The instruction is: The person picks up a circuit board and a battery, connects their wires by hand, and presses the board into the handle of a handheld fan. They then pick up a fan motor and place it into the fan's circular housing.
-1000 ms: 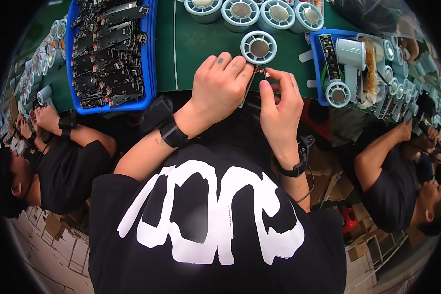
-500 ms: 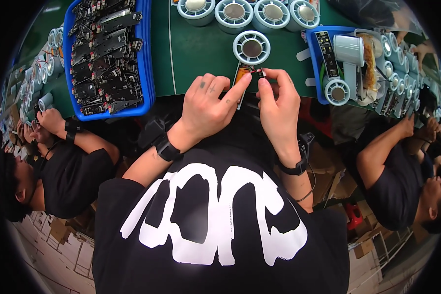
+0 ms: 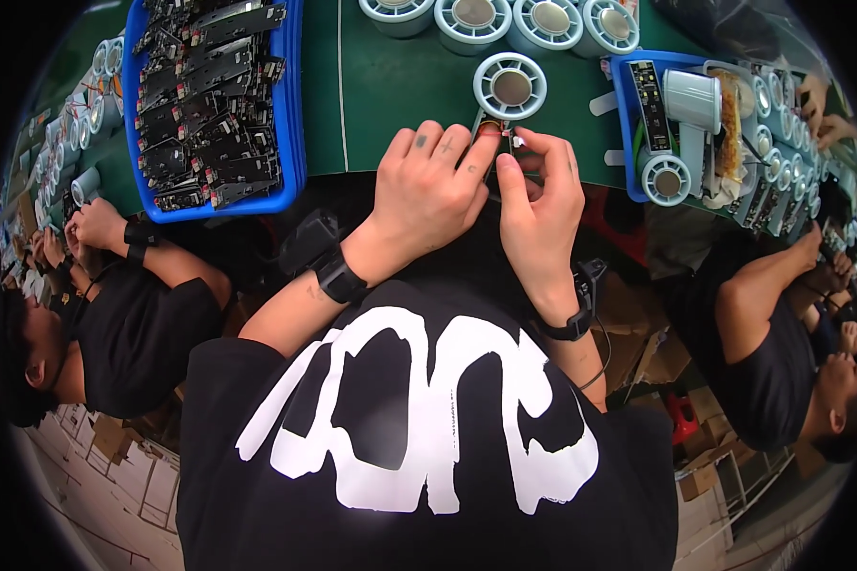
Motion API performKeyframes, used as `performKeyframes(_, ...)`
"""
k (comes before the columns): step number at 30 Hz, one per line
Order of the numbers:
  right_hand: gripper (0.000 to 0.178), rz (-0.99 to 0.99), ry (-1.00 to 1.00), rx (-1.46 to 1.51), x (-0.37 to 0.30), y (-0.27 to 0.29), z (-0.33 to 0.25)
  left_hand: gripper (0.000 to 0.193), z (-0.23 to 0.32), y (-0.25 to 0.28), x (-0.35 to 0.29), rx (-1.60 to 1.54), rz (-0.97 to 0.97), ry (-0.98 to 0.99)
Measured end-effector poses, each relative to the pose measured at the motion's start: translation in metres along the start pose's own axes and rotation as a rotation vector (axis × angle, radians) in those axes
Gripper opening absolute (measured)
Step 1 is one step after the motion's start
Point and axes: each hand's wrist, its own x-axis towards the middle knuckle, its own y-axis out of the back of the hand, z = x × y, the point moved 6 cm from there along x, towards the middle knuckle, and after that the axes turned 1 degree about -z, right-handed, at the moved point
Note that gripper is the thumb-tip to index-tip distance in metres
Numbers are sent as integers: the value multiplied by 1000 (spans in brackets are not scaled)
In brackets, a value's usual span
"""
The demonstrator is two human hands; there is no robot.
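Observation:
A pale blue handheld fan body (image 3: 512, 87) lies at the table's near edge, its round spoked head pointing away from me. Its open handle, with an orange part and thin red wires inside, runs toward my hands. Over this handle my left hand (image 3: 433, 186) is closed, the forefinger reaching to the wires just below the head; its grip underneath is hidden. My right hand (image 3: 545, 195) sits beside it, with thumb and forefinger pinched at a small white and dark piece (image 3: 519, 142) next to the wires. What exactly this piece is, I cannot make out.
A stacked blue tray (image 3: 293, 171) full of black circuit boards stands left. Several similar fan bodies (image 3: 473, 14) line the back. On the right, another blue tray (image 3: 628, 176) holds fan parts and a board. Co-workers (image 3: 129, 333) sit on both sides.
The view has shifted slightly. My left forefinger has moved in closer under the fan head, covering more of the handle. My right fingers still pinch, with the small piece now showing white.

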Motion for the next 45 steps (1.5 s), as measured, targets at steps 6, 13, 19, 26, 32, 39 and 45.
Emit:
performKeyframes(6,18,-12,-253,146,1,1,17,54,-18,-2,-17,-194,167,-94)
performKeyframes(13,17,-109,-481,445,-2,-3,29,52,-16,0,-15,-4,165,-70)
performKeyframes(19,17,-1,-71,-45,2,1,-1,53,-9,1,-8,44,54,-19)
performKeyframes(26,17,14,77,-205,7,0,0,55,-17,1,-12,-116,114,-51)
performKeyframes(32,16,-43,-207,-19,6,1,16,63,-18,-4,-26,-18,94,-51)
performKeyframes(39,16,-46,-268,79,6,-3,12,64,-17,-2,-20,-41,73,-12)
performKeyframes(45,18,48,207,-329,4,-2,-5,55,-11,1,-3,-99,66,40)
